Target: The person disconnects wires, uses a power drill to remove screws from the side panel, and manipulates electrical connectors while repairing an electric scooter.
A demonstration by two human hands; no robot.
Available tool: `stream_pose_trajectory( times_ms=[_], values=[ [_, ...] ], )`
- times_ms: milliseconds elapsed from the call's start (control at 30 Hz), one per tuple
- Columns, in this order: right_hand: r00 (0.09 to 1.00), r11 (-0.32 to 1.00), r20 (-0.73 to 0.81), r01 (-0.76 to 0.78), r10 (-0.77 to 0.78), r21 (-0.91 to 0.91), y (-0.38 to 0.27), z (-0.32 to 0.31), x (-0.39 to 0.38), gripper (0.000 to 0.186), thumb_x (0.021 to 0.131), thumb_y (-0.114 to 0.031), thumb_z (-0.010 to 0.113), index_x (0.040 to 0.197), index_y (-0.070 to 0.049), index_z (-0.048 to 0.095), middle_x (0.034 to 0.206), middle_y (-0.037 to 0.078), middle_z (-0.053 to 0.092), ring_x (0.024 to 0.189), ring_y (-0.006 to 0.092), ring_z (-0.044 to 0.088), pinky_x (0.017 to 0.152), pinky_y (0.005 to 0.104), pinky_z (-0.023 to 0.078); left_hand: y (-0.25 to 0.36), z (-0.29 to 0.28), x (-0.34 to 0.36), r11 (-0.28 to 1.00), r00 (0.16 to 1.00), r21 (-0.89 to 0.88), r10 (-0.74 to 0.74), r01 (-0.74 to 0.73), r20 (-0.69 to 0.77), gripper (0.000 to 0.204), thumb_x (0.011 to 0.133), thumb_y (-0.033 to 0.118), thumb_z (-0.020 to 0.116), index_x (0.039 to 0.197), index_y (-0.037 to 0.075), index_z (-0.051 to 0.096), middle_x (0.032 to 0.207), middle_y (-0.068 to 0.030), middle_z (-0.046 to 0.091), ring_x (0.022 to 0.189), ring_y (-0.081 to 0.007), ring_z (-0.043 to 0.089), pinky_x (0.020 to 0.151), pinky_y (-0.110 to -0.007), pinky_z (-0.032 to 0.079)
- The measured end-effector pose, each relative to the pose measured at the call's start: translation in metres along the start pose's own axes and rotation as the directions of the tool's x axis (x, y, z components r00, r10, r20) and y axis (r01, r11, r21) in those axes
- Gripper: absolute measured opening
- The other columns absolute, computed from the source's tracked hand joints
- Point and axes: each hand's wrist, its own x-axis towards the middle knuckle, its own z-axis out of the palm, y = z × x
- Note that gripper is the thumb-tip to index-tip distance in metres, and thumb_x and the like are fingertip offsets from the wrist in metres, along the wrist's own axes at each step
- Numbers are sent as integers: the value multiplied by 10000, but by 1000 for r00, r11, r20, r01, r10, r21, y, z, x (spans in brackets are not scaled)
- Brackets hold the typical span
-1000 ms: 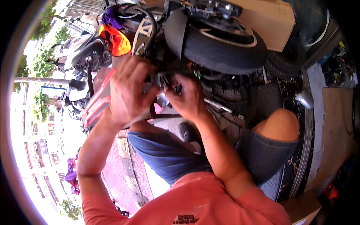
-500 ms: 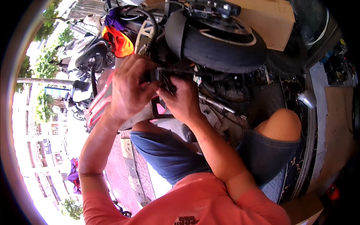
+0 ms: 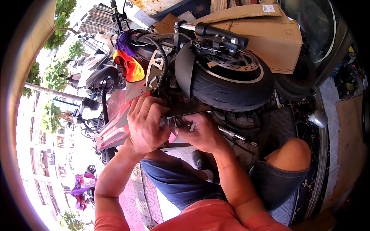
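Both hands work close together under the black rubber front tyre with its silver perforated brake disc (image 3: pixel 231 82) of a small motor scooter lying tilted before the seated person. The left hand (image 3: pixel 148 125) lies curled over the dark grey flat metal bracket (image 3: pixel 189 109) just below the tyre, its grip closed around the bracket's left end. The right hand (image 3: pixel 204 133) sits just to the right, touching the left; its grip is closed around a small metal part, too hidden to identify. Compared with half a second ago, both hands have drawn slightly nearer to the person and lower under the tyre, the left thumb now pressing on the bracket; judged from this, the fitting work continues at the same spot, with only a small readjustment of hold. A brown cardboard box (image 3: pixel 269 30) stands far right behind the wheel; an orange-and-purple cloth (image 3: pixel 129 63) hangs at far left.
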Motion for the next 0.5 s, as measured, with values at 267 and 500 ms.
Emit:
stream_pose_trajectory(
  times_ms=[267,500],
  values=[
    [957,907,84,291,-279,-304,10,-6,4,105,783,-79,729,835,-9,671,916,122,694,891,316,678,812,423,521,3,6,3,998,997,-2,-67,67,-48,350,628,89,833,920,62,642,966,-119,670,851,-347,644,795,-453,492],
    [926,890,-190,232,-326,-393,35,16,-1,226,755,-95,729,961,-12,686,1106,138,682,1033,370,647,920,484,510,-4,-4,7,993,990,-22,-119,117,-81,350,650,42,823,944,50,632,992,-132,660,836,-353,642,752,-455,499]
  ],
)
